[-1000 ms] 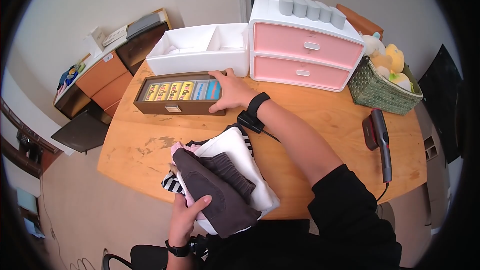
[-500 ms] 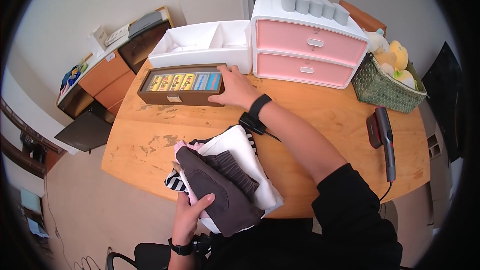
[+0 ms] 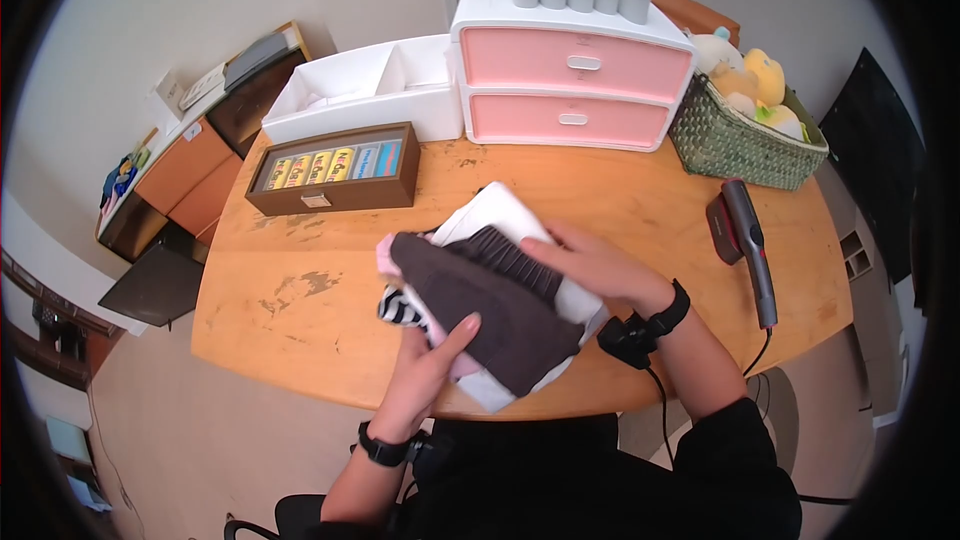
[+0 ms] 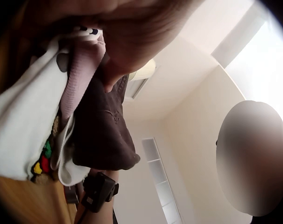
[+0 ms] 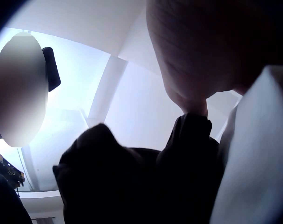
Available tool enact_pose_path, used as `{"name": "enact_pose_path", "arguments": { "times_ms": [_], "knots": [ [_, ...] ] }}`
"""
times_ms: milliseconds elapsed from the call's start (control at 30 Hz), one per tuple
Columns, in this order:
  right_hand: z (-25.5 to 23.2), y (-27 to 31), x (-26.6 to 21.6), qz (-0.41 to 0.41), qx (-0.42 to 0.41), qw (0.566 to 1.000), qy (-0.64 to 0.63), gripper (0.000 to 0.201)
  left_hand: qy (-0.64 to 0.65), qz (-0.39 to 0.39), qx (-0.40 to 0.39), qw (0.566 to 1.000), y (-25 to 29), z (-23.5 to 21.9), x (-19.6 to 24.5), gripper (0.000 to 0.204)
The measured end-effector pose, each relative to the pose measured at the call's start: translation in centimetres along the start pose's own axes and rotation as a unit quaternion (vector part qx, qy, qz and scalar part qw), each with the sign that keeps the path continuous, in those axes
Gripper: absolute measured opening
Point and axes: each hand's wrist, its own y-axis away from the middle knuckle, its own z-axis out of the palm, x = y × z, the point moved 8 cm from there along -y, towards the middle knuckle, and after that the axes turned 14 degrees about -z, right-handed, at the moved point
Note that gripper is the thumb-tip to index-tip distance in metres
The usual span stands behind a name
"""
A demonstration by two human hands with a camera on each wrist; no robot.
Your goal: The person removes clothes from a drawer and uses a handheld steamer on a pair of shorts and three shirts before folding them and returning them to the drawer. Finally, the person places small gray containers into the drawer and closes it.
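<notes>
A stack of folded clothes is held between both hands above the table's near side. Dark brown-grey trousers (image 3: 490,315) lie on top, over a white garment (image 3: 498,208), with pink cloth (image 3: 388,256) and black-and-white striped cloth (image 3: 400,307) poking out at the left. My left hand (image 3: 425,368) grips the near left side, thumb over the dark cloth and fingers hidden beneath. My right hand (image 3: 600,265) holds the right side, its thumb on the dark ribbed part. In the right wrist view that thumb presses the dark cloth (image 5: 146,186) beside white fabric (image 5: 258,149).
A brown lidded box (image 3: 330,202) of yellow and blue packs lies at the back left, before a white divided bin (image 3: 370,118). Pink-fronted drawers (image 3: 570,65), a green basket (image 3: 745,145) of plush toys and a corded handheld steamer-like device (image 3: 745,250) stand toward the right.
My right hand has let go of the brown box and come back to the clothes' right side. The stack, in both hands, has moved up and right in the head view.
</notes>
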Motion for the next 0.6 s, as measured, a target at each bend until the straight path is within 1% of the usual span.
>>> {"name": "enact_pose_path", "arguments": {
  "times_ms": [33,67,100,133,167,233,267,300,333,400,433,467,500,533,600],
  "knots": [
    [-1.0,0.8,-0.8,0.005,0.042,0.998,-0.043,0.067,0.018,0.007,-0.003,1.000,-1.1,1.0,0.1,0.056],
    [-2.2,1.4,-1.8,0.010,0.082,0.993,-0.086,0.065,-0.004,-0.049,-0.031,0.998,-2.0,2.4,0.2,0.059],
    [-3.8,1.9,-1.6,0.025,0.082,0.994,-0.065,0.063,-0.003,-0.050,-0.054,0.997,-3.1,3.4,0.4,0.060],
    [-4.7,2.4,-1.4,0.032,0.096,0.990,-0.094,0.063,-0.001,-0.050,-0.077,0.996,-4.5,4.3,0.3,0.061],
    [-5.5,2.7,-1.0,0.038,0.110,0.986,-0.123,0.063,-0.013,-0.064,-0.079,0.995,-5.7,4.8,0.4,0.061],
    [-7.1,3.3,0.9,0.045,0.125,0.977,-0.165,0.062,-0.080,-0.081,-0.102,0.988,-6.6,5.4,1.6,0.062],
    [-7.5,3.6,1.0,0.052,0.144,0.977,-0.150,0.062,-0.112,-0.090,-0.113,0.983,-6.9,5.5,2.4,0.062],
    [-7.6,3.9,1.0,0.059,0.162,0.976,-0.136,0.061,-0.118,-0.138,-0.127,0.975,-7.0,5.1,2.4,0.068],
    [-7.6,4.1,0.9,0.067,0.180,0.973,-0.125,0.061,-0.120,-0.136,-0.108,0.978,-6.9,5.0,3.1,0.069],
    [-6.9,3.9,0.1,0.065,0.126,0.982,-0.125,0.062,-0.126,-0.134,-0.069,0.980,-6.2,4.9,4.2,0.073],
    [-6.3,3.8,0.0,0.065,0.100,0.985,-0.125,0.063,-0.088,-0.109,-0.072,0.988,-6.1,5.6,4.5,0.075],
    [-5.2,3.7,0.1,0.055,0.086,0.985,-0.140,0.065,-0.094,-0.105,-0.050,0.989,-6.0,5.8,4.3,0.074],
    [-4.1,3.6,0.0,0.025,0.094,0.979,-0.177,0.066,-0.100,-0.099,-0.030,0.990,-5.9,5.9,4.2,0.073],
    [-3.1,3.5,-0.1,-0.006,0.102,0.972,-0.211,0.067,-0.083,-0.086,-0.028,0.992,-6.2,5.5,3.9,0.073],
    [-1.5,3.4,-0.4,-0.010,0.094,0.963,-0.254,0.070,-0.074,-0.069,-0.019,0.995,-6.0,4.3,3.6,0.072]
  ]
}}
